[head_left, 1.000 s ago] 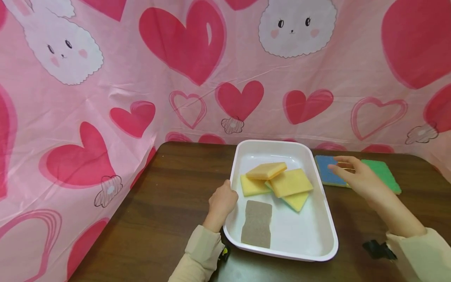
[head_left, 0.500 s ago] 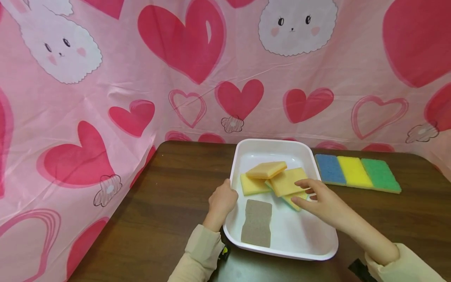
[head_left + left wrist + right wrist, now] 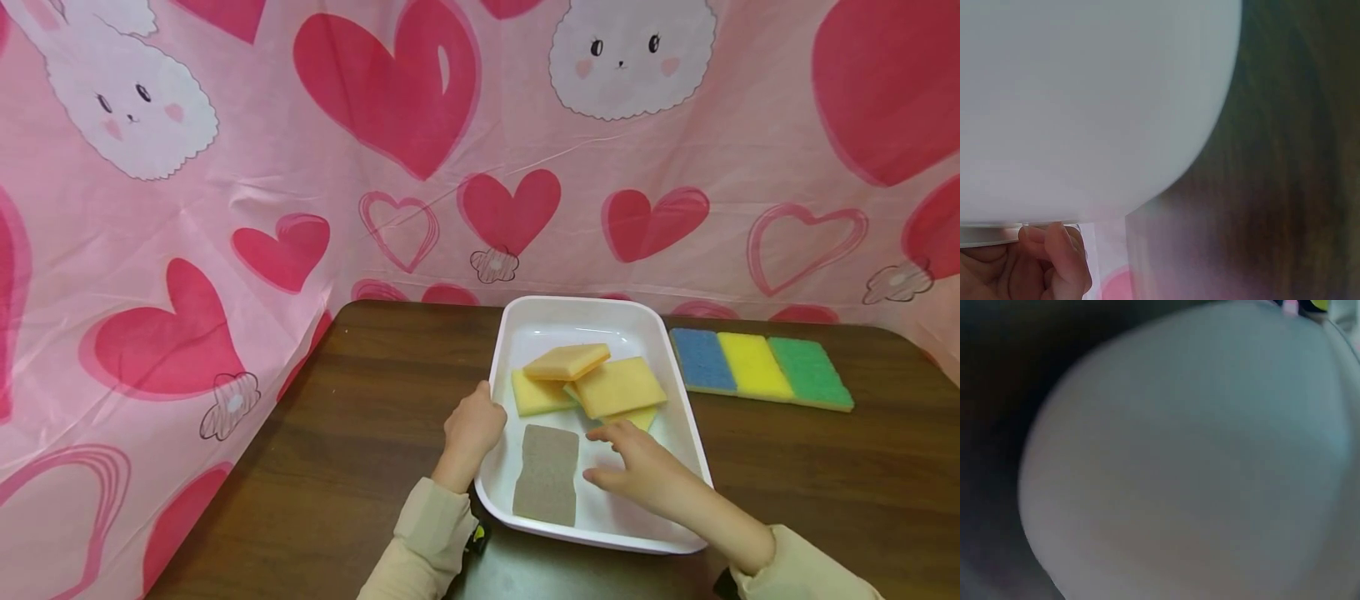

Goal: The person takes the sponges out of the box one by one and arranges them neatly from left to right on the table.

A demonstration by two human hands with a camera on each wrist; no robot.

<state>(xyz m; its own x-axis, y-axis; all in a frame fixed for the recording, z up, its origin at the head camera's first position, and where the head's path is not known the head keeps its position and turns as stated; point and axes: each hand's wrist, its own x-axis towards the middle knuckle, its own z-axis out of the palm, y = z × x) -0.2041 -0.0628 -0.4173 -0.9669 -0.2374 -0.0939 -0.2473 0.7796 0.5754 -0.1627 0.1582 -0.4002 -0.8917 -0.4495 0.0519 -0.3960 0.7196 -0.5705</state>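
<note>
On the left side of a white tray, my left hand grips the rim. Its curled fingers also show at the rim in the left wrist view, below the tray's outer wall. My right hand reaches over the tray from the right, thumb and fingers apart, holding nothing. Just left of its fingertips lies a grey-brown sponge with notched sides. Several yellow sponges lie in an overlapping heap behind it. The right wrist view is blurred and filled by a pale surface; the hand is hidden there.
Right of the tray, a blue sponge, a yellow sponge and a green sponge lie side by side. The brown wooden table extends on both sides. A pink heart-patterned sheet hangs behind.
My right hand has moved left and toward me, from over the sponge row, past the yellow heap, to beside the grey-brown sponge. My left hand stays on the rim.
</note>
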